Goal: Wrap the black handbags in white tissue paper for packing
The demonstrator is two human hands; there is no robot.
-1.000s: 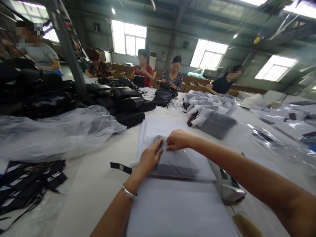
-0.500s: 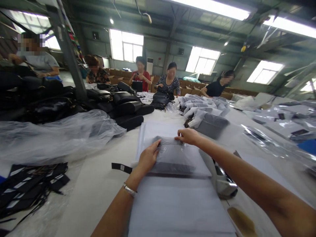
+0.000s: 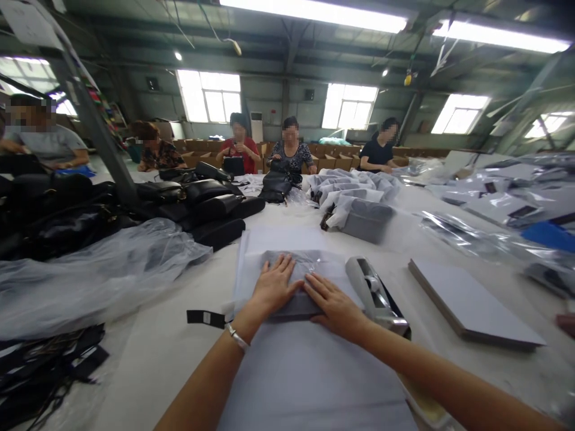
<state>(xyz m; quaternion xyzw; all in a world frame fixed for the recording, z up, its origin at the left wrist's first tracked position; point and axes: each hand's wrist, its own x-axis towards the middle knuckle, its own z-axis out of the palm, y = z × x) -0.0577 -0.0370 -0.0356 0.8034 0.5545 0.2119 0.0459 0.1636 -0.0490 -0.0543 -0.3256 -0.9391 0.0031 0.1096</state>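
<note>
A dark item wrapped in thin translucent sheet [image 3: 294, 306] lies on white paper sheets [image 3: 314, 371] in front of me. My left hand [image 3: 275, 282] rests flat on its left part, fingers spread. On its right part lies my right hand [image 3: 335, 302], palm down with the fingers stretched out. The two hands nearly meet at the middle of the wrapped item. A black tag [image 3: 205, 318] sticks out at the left, beside my left wrist. Just right of my right hand stands a grey tape dispenser [image 3: 375, 287].
Black bags [image 3: 197, 197] are heaped at the back left, behind clear plastic [image 3: 103, 269]. Black tags [image 3: 54, 365] lie at the lower left. Wrapped bags [image 3: 366, 218] stand ahead; a stack of boards [image 3: 476, 302] lies right. Several people work across the table.
My right hand has come down from the item's top edge and opened flat on it. My left hand still lies on the left part. The view has turned to the right, showing the board stack.
</note>
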